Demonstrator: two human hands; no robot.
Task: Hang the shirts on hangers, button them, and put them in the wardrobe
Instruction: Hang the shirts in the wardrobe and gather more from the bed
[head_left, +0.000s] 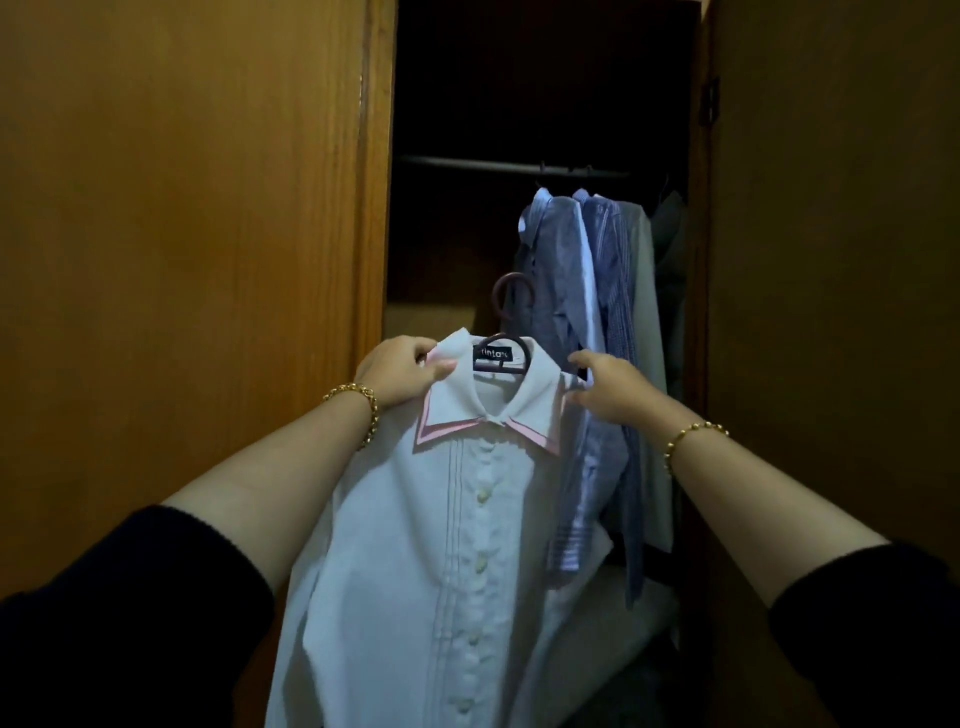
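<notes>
I hold a white buttoned shirt with a pink-edged collar (483, 519) on a dark plastic hanger (511, 299) before the open wooden wardrobe (208, 208). My left hand (402, 374) and right hand (605, 387) each grip a shoulder, fingers (410, 347) curled round the cloth. The hanger's long axis runs between them, hook pointing up; the dark rail (467, 165) lies above and beyond, bare to the left of the hung blue shirts (582, 260)

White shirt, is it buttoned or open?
Buttoned. On the white shirt the front lies closed, buttons fastened down the visible placket.
</notes>
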